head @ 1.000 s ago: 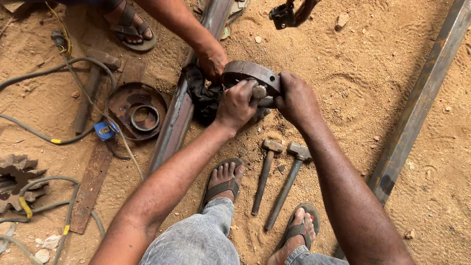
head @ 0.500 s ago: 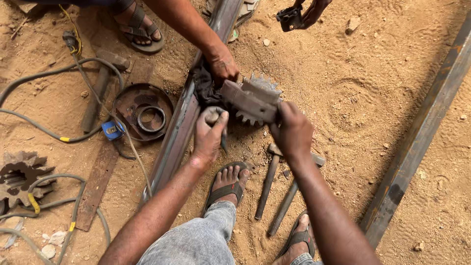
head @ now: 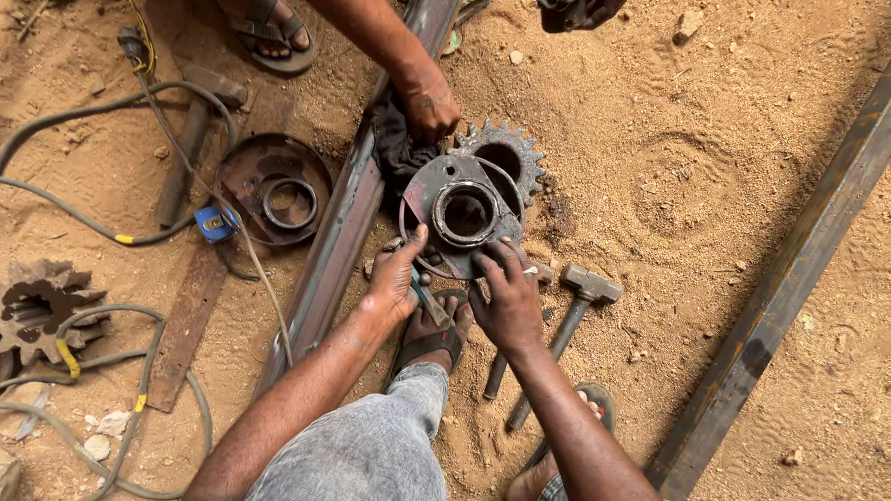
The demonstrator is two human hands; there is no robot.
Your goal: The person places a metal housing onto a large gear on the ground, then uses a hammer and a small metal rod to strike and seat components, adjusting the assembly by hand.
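A round rusty metal flange plate [head: 429,191] with a central collar ring lies flat on the sand, over a toothed sprocket [head: 520,154]. My left hand [head: 394,278] rests at the plate's near-left edge, thumb on the rim, fingers curled around a small dark tool or rod. My right hand [head: 508,297] touches the plate's near edge with fingers spread. Another person's hand [head: 427,100] rests on the far side by a dark rag [head: 394,148].
Two hammers [head: 566,311] lie by my right foot. A long steel bar [head: 339,237] runs left of the plate, another bar [head: 789,278] at right. A rusty disc with a ring [head: 278,190], cables [head: 93,223], a gear [head: 37,301] and a flat strip [head: 186,325] lie left.
The flange plate, held tilted up in both hands before, now lies flat on the sprocket. My hands have slid to its near edge.
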